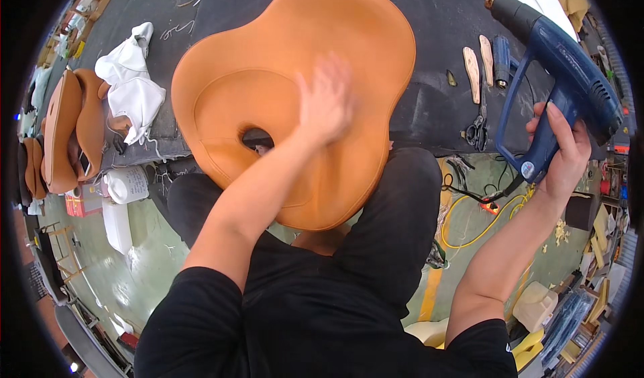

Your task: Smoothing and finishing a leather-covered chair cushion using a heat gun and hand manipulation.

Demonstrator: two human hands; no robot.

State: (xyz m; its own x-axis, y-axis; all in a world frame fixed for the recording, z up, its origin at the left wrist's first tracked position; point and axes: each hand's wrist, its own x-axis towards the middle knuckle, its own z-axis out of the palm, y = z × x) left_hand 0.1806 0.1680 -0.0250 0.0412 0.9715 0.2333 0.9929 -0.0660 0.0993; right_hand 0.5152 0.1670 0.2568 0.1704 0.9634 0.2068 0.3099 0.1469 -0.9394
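A tan-orange leather-covered seat cushion (365,63), with a rounded three-lobed outline and an oval hole, leans over my knees and the edge of the dark work table. My left hand (327,99) lies on its surface right of the hole. Motion smears its fingers, but they look stretched out, thumb apart, with nothing held. Out to the right, my right hand (567,150) is wrapped round the handle of a dark blue heat gun (570,69). Its metal nozzle points up and left, beyond the cushion's right side, and its cord hangs below the grip.
Right of the cushion, black scissors (477,131), two wooden-handled tools (472,73) and a blue-handled tool (501,59) lie on the table (436,113). To the left are a white cloth (137,83) and brown upholstered pieces (70,123). White jugs (126,185) and a yellow cable (463,246) are below.
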